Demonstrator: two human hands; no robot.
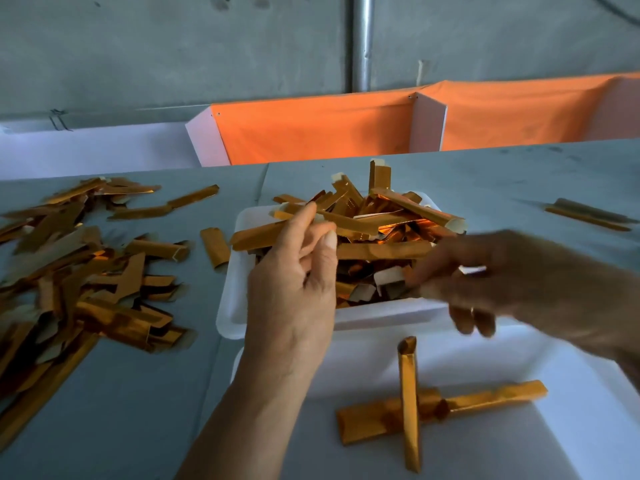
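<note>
My left hand (291, 282) is up over the far tray (232, 306), a white one that sits at my 12 o'clock on the grey surface (519, 174). Its fingers (327, 244) are curled, and the thumb and index tip pinch a long gold strip (258, 238) lying on top of the heap in that tray. The strip sticks out past the tray's rim toward 9 o'clock. The heap itself is a jumble of gold foil pieces (384, 251), some with white tabs, a few poking up at the 12 o'clock side.

My right hand (502, 282) comes in from 3 o'clock over the tray's near right corner. It is badly blurred. The fingers look bent and something pale shows among them, but I cannot tell whether they grip anything.

Just toward 6 o'clock from the far tray, touching or nearly touching it, is the near tray (588, 403), also white. In it lie two folded gold tubes, crossed: the upright tube (409, 403) runs from 12 to 6 o'clock and lies over the flat tube (491, 396), which runs roughly from 8 to 2 o'clock.

At 9 o'clock of the trays a loose pile (69, 271) of flat gold strips spreads over the surface, and one short piece (215, 247) lies just beside the far tray's left rim. Well apart at 2 o'clock rest a couple of thin strips (588, 214). Beyond the surface at 12 o'clock hangs an orange cloth (311, 133), with a metal pipe (362, 43) against the grey wall.
</note>
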